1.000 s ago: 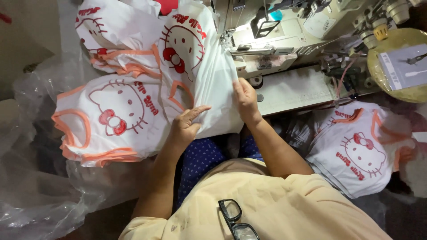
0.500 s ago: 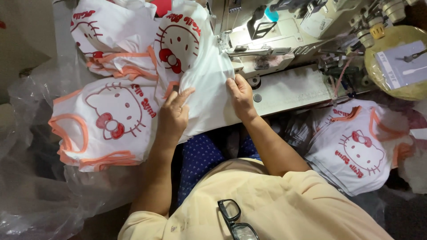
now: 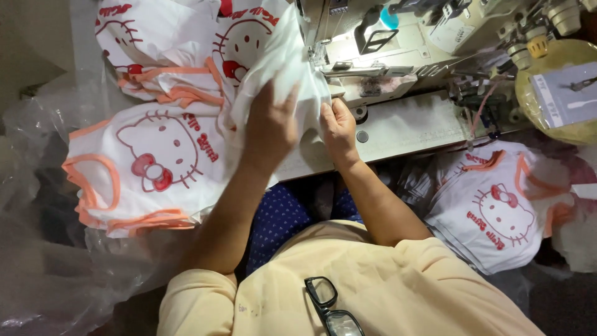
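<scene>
white garment panel (image 3: 283, 59) lies under both hands, running up toward the sewing machine (image 3: 398, 43); left hand (image 3: 268, 127) flat, fingers spread; right hand (image 3: 337, 127) pinches its edge, nearer the machine.

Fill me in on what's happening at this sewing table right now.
A person sits at a sewing machine with both hands on a white garment. The left hand lies flat on the cloth, and the right hand pinches its edge beside the machine's bed. On the person's left is a stack of white printed shirts with orange trim on clear plastic sheeting. Another printed shirt lies to the right. Black glasses hang at the person's collar.
</scene>
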